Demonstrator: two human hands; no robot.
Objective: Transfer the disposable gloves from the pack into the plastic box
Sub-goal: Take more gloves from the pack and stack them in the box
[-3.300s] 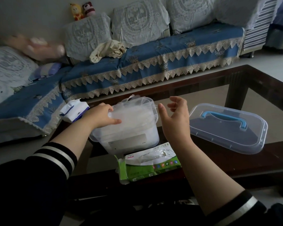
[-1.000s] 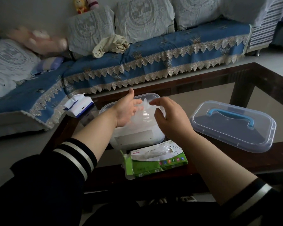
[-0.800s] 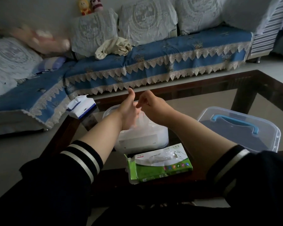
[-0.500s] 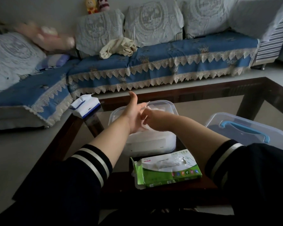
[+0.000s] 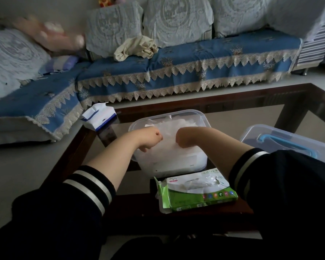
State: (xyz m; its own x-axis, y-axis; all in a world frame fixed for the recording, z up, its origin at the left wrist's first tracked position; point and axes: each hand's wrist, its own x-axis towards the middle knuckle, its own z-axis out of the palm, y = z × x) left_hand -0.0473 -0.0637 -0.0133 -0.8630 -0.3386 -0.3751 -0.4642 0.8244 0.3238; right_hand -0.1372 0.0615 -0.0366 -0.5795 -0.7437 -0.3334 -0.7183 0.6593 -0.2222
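Observation:
The clear plastic box [image 5: 199,114] stands on the glass table, filled with a heap of thin translucent disposable gloves [image 5: 169,147]. Both of my hands are down inside it, side by side. My left hand [image 5: 150,136] is curled into a fist on the left part of the heap. My right hand [image 5: 184,138] is bent down at the wrist with its fingers tucked under, resting on the right part. The fingertips of both hands are hidden. The green and white glove pack [image 5: 195,192] lies torn open just in front of the box, with some gloves showing through its opening.
The box's clear lid [image 5: 289,145] with a blue handle lies to the right, partly behind my right sleeve. A white and blue tissue pack [image 5: 99,117] sits at the table's far left corner. A blue sofa [image 5: 195,61] runs behind the dark-framed table.
My hands were raised above the box with fingers spread or touching. They have dropped into it and closed into fists on the gloves. The view has tilted down a little.

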